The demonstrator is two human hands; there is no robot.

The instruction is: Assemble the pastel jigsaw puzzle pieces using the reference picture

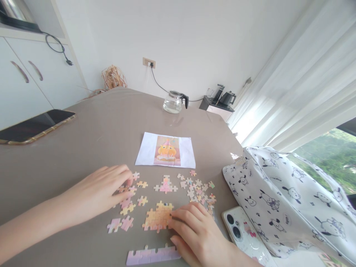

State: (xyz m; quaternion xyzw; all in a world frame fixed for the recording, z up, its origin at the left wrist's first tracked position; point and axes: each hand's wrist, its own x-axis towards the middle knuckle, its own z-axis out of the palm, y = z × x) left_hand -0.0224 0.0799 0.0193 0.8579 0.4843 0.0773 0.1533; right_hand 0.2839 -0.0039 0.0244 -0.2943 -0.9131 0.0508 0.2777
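My left hand (107, 188) hovers over or rests on loose puzzle pieces (127, 207) at the left, thumb and index finger apart with pieces showing between them. My right hand (196, 230) lies with its fingertips at the right edge of a joined orange puzzle section (158, 217), thumb spread below. Under it, a joined purple puzzle strip (151, 256) runs along the near side, its right end by my thumb. A small joined pink puzzle section (166, 185) lies farther up. More loose pieces (198, 189) are heaped at the right, partly behind my right hand.
A paper sheet with a printed picture (144, 150) lies beyond the pieces. A glass pot (172, 104) stands at the back. A dark phone (36, 126) is at far left. On the right are a white phone (244, 230) and a white patterned bag (278, 200).
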